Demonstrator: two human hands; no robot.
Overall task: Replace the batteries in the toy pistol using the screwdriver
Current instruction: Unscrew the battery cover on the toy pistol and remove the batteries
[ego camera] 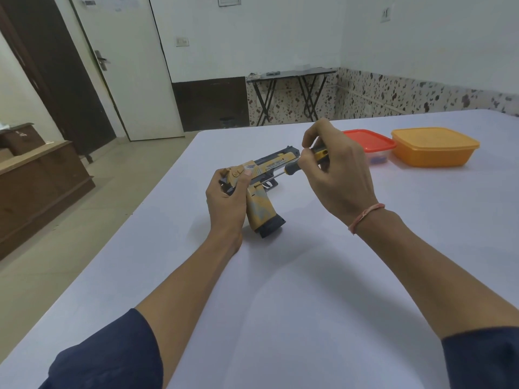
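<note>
The toy pistol [265,189] is tan and black and stands on the white table [309,276] with the base of its grip resting on the cloth and its barrel pointing away to the right. My left hand [226,200] grips its rear end, thumb on top of the slide. My right hand [338,169] holds the screwdriver [292,167] by its black and yellow handle. The thin metal shaft slants down to the left and its tip meets the side of the pistol just above the grip.
An orange lidded box [434,147] and a clear box with a red lid [370,146] sit on the table behind my right hand. The table's left edge drops to the tiled floor. A folding table [292,77] stands by the far wall.
</note>
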